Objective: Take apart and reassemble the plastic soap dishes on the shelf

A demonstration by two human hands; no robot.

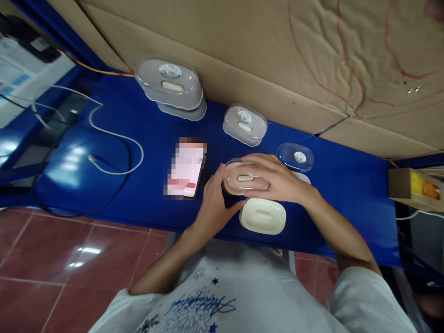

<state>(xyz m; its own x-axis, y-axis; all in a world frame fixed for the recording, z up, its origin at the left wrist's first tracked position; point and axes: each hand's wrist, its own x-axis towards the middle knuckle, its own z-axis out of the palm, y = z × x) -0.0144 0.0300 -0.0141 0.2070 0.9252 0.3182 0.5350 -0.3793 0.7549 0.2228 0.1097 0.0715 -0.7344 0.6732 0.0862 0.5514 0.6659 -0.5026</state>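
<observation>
Between my hands, close to the table's front, is a small oval box with a clear lid (231, 181) and a pale slot in its top. My left hand (212, 201) curves round the box's left side, its thumb reaching along the near edge beside a cream oval tray (262, 216). From the right, my right hand (274, 178) grips across the lid and partly covers it. Just behind my right wrist a white piece (302, 177) shows in part. Beyond it lies a loose clear lid (294, 156) with a round label.
A phone (187, 169) lies left of my hands on the blue table (156, 208). At the back stand a lidded box (245, 124) and a stack of larger lidded boxes (171, 88), against cardboard (225, 46). Cables (130, 138) run over the left side. A carton (414, 189) is far right.
</observation>
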